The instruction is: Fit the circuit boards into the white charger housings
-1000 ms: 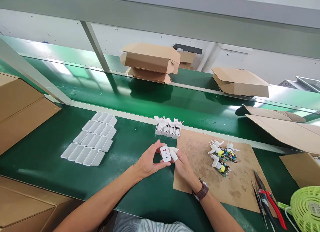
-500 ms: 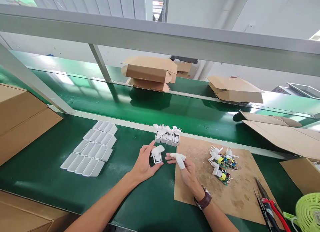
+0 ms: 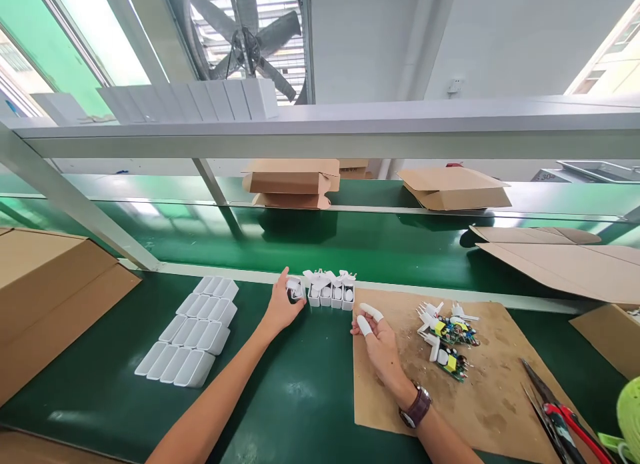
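My left hand [image 3: 283, 305] is closed around a small white plastic case [image 3: 296, 289] with white parts inside, at the left end of a row of similar filled cases [image 3: 331, 292]. My right hand [image 3: 376, 336] holds nothing; its fingers are apart, two of them in white finger cots, near the row's right end. Below and right of the row, several circuit boards with white plug parts [image 3: 450, 337] lie on a brown paper sheet [image 3: 400, 391]. Empty white cases [image 3: 193, 331] stand in staggered rows to the left.
Pliers with red and black handles [image 3: 560, 407] and tweezers [image 3: 543, 417] lie at lower right, beside a lime-green fan [image 3: 629, 411]. Cardboard boxes stand on the left [image 3: 55, 297] and beyond the green belt [image 3: 295, 183]. A metal rail [image 3: 350, 144] crosses above.
My left hand has carried the filled case up and left to the end of the row. My right hand has drawn away from it. The view has tilted up.
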Demonstrator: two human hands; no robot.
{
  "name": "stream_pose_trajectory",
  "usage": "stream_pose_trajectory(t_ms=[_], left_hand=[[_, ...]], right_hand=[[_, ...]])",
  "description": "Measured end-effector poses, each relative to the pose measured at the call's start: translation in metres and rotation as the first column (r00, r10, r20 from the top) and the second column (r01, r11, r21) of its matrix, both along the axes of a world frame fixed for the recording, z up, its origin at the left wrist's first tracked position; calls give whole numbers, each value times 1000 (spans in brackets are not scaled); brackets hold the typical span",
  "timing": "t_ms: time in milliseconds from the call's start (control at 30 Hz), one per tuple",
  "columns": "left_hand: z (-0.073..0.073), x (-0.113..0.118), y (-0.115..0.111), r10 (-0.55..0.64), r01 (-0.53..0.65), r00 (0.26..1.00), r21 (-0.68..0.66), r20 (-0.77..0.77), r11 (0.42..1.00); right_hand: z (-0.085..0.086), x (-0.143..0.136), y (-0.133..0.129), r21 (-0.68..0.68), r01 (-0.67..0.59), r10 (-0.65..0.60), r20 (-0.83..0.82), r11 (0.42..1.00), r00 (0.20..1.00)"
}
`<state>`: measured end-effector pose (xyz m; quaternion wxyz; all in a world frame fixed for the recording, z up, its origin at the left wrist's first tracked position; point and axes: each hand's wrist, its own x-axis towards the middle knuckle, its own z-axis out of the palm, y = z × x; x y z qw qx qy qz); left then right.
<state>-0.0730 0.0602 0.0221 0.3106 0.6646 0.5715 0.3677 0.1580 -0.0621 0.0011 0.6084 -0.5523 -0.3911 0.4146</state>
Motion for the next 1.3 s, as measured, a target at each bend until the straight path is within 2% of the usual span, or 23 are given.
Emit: stream_pose_trajectory(t_ms=[100,233,367,467,600,700,800,900,1033,1133,1200,1300], left_hand=[[-8,5,-1,-25,27,998,-39,51,999],[-25,6,-14,-2,4,993,-13,121,1000],[-32,12,-22,41,-42,992,6,120,999],[-23,23,-13,86,-89,987,17,134,996],[-3,42,22,73,-87,978,67,196,994],[6,60,53,54,-74,975,87,216,993],[6,76,78,49,-67,975,75,215,995],[-1,87,94,50,-64,977,60,207,996],[-11,92,103,37,-48,981,50,192,998],[-10,88,100,34,-46,982,61,187,997],[-3,81,93,44,-61,981,88,188,994],[19,60,73,48,-79,980,154,195,985]], right_hand=[[-8,6,3,28,22,-24,63,999,998],[-17,14,16,16,57,-59,140,998,988],[-11,8,40,80,-74,59,177,994,983],[-2,3,61,159,-125,85,240,979,967],[5,9,96,176,-24,-32,309,984,951],[9,22,125,156,20,-71,331,988,941],[11,32,150,138,51,-96,344,989,934],[7,38,168,112,78,-113,354,991,928],[-1,39,181,72,101,-121,366,992,923],[0,35,179,73,86,-107,377,994,920],[6,31,173,91,66,-96,381,994,919],[18,25,158,115,3,-46,377,993,925]])
